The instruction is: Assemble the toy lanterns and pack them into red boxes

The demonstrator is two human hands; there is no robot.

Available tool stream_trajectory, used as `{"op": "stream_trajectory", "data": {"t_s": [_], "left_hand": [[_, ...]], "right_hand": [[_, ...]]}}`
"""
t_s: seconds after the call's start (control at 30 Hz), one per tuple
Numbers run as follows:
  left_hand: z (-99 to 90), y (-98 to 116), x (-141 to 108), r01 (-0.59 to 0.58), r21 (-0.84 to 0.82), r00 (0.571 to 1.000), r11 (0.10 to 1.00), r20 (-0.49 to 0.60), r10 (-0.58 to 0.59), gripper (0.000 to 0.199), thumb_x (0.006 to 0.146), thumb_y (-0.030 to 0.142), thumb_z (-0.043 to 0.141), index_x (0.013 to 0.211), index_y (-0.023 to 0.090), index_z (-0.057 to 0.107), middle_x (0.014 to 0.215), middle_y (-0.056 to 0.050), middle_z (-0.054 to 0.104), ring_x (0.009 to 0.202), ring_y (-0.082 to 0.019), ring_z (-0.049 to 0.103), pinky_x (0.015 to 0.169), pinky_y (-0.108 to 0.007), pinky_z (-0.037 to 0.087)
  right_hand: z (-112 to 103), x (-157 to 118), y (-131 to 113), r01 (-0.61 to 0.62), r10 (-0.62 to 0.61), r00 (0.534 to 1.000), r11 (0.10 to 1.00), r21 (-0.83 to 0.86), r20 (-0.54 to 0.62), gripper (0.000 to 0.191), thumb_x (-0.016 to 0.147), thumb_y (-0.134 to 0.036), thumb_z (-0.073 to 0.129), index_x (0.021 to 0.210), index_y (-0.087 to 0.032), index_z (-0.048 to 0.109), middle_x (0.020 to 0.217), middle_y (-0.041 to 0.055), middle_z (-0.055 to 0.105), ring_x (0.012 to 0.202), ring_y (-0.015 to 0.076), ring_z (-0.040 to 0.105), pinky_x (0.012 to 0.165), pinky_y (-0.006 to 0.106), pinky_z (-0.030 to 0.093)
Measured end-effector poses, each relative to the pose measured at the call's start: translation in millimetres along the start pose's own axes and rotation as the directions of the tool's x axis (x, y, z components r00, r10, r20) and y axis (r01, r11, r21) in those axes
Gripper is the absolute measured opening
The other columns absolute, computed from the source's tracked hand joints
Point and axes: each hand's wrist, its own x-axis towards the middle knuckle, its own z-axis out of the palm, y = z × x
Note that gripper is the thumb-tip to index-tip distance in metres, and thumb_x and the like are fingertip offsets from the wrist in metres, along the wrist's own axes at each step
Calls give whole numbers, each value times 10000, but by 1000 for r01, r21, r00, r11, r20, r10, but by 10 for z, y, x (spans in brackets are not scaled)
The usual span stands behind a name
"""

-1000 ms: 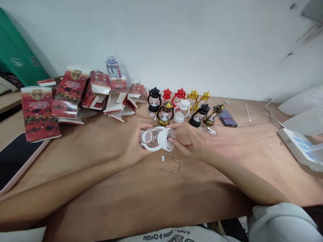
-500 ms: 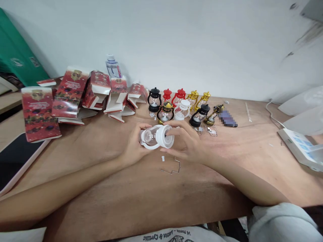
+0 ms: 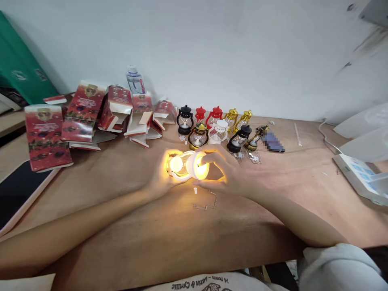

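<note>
A small white lantern (image 3: 191, 165) lies on its side in the air between my hands, glowing bright yellow. My left hand (image 3: 165, 171) is closed around its top end. My right hand (image 3: 226, 169) grips the base, with a fingertip pressed on the base's underside. Below them on the table are a bent wire handle (image 3: 209, 207) and a small white tab (image 3: 195, 190). Behind, several mini lanterns stand in a group, among them a black lantern (image 3: 185, 120), a red lantern (image 3: 216, 117), a gold lantern (image 3: 244, 121) and another white lantern (image 3: 218, 131).
Opened red cartons (image 3: 48, 137) crowd the left back, with a water bottle (image 3: 135, 80) behind them. A dark-screened tablet (image 3: 21, 194) lies at the left edge. At the right are a pixelated dark object (image 3: 273, 142), a white box (image 3: 363, 178) and a cable (image 3: 325, 135).
The lantern in my hands has lit up, casting yellow light on my fingers and the table. My hands have kept almost the same position.
</note>
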Motion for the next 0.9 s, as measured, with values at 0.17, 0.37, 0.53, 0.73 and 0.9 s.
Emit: {"op": "stream_trajectory", "data": {"t_s": [0.17, 0.37, 0.53, 0.73, 0.9], "left_hand": [[3, -2, -15, -24, -24, 999, 999, 29, 24, 517, 630, 333, 794, 1042, 220, 502, 995, -41, 634, 838, -194, 634, 646, -282, 512], [-7, -53, -32, -14, -45, 995, 999, 103, 18, 567, 599, 324, 811, 1062, 217, 501, 968, -36, 641, 777, -178, 623, 627, -271, 507], [-33, -13, -30, -119, 3, 981, 993, 154, 117, 501, 649, 360, 796, 1058, 215, 544, 997, -49, 625, 848, -204, 622, 691, -300, 509], [-46, 64, -7, -319, 136, 926, 938, 254, 278, 389, 765, 325, 728, 1098, 242, 545, 1013, -60, 645, 868, -224, 636, 747, -356, 524], [-46, 62, -7, -404, 109, 895, 908, 252, 368, 371, 821, 344, 668, 1137, 217, 522, 1054, -75, 638, 913, -218, 640, 769, -346, 523]], "right_hand": [[-43, 21, 0, 12, -11, 1000, 997, 83, -17, 184, 913, -283, 589, 1052, -248, 474, 1071, 81, 665, 953, 198, 651, 810, 380, 549], [-9, -4, 22, 37, -29, 996, 995, 90, -85, 146, 921, -230, 577, 1029, -244, 480, 961, 58, 677, 909, 187, 668, 757, 345, 565], [14, -18, -14, 66, -54, 984, 996, 64, -169, 213, 881, -203, 632, 974, -258, 448, 870, 32, 668, 799, 175, 666, 683, 318, 560], [98, -56, -33, 94, -64, 970, 988, 121, -234, 228, 841, -188, 686, 912, -248, 478, 870, 32, 703, 810, 168, 698, 659, 282, 548], [64, -40, -97, 0, 64, 983, 940, 342, -175, 157, 871, -208, 664, 966, -233, 542, 922, 37, 727, 850, 164, 707, 722, 294, 560]]}}
